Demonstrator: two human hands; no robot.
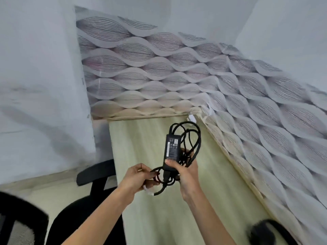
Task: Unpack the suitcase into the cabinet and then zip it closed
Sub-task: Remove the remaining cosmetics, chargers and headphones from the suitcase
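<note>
Head view — right hand [184, 171] grips a black power adapter [172, 150], left hand [141, 175] pinches its tangled cable [192, 138] at seven o'clock — mid-unpacking; stowing it in the unseen cabinet likely follows.

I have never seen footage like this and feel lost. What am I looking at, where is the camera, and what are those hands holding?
There is no machine here: a person wears one wide-angle camera on the head, so you look down along their own arms. The right hand grips a black power adapter, and the left hand holds loops of its tangled cable. Below them is a pale wooden surface in a corner of wave-patterned wallpaper. A black chair stands at left. A dark blurred thing at the lower right I cannot identify. No suitcase shows.
</note>
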